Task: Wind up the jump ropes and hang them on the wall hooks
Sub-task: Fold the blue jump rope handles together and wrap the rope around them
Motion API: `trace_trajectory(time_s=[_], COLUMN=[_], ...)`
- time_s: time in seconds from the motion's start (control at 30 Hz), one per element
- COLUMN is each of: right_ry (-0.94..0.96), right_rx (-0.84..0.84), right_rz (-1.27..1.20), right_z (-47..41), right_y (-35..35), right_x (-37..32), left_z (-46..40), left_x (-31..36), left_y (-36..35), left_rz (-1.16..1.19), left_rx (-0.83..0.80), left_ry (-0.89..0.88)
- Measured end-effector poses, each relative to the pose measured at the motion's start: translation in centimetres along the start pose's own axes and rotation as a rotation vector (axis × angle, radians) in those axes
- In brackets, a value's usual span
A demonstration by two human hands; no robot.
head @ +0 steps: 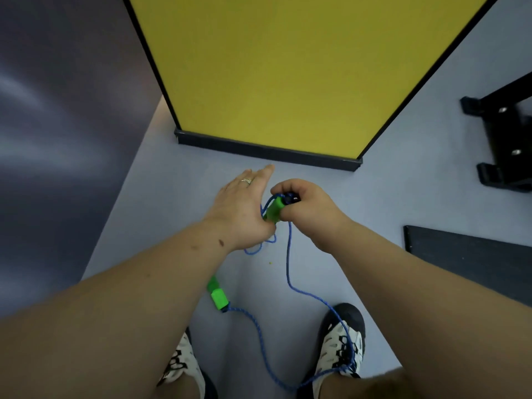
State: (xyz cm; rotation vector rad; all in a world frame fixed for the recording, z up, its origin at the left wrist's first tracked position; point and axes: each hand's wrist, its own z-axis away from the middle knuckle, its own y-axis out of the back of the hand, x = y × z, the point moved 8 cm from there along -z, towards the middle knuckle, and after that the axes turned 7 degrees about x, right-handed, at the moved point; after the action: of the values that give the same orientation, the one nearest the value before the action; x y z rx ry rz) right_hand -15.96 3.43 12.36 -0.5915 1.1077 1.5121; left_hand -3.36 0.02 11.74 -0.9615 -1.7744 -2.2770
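A blue jump rope with green handles is in view. My right hand is closed around one green handle, with a few loops of rope gathered at it. My left hand is flat with fingers stretched out, and its palm side touches the handle and loops. The other green handle lies on the floor below my hands. The rope runs from it down across my right shoe and back up to my right hand. No wall hooks are visible.
A yellow padded panel with a dark base stands straight ahead. A dark wall is on the left. A black metal frame foot and a black mat lie to the right on the pale blue floor.
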Motion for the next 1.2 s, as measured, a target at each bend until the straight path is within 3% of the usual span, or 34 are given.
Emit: trace_trajectory(time_s=[0.17,0.3,0.57,0.67,0.9,1.03,1.2], right_ry=[0.142,0.153,0.027,0.023,0.086,0.084,0.071], right_rx=[0.053,0.079,0.279,0.191,-0.250,-0.152,-0.087], right_rz=[0.025,0.034,-0.362,-0.396,-0.455,-0.386,-0.462], right_z=[3.2,5.0,7.0,7.8,9.1,8.0,7.8], right_y=[1.6,2.3,4.7,4.3,0.9,2.3,3.3], right_x=[-5.7,-8.3,-10.1,-9.9,-10.2,-9.7,-9.0], left_z=[0.6,1.3,2.4,3.3,5.5,6.3,5.6], left_x=[2.7,4.5,6.0,7.1,7.1,6.1,6.5], left_y=[2.9,5.1,8.5,9.6,11.5,12.0,11.4], left_rz=[0.168,0.247,0.362,0.445,0.622,0.917,0.897], left_rx=[0.022,0.072,-0.006,-0.067,-0.214,-0.207,-0.185], left_ry=[-0.018,0.028,0.104,0.121,0.210,0.339,0.315])
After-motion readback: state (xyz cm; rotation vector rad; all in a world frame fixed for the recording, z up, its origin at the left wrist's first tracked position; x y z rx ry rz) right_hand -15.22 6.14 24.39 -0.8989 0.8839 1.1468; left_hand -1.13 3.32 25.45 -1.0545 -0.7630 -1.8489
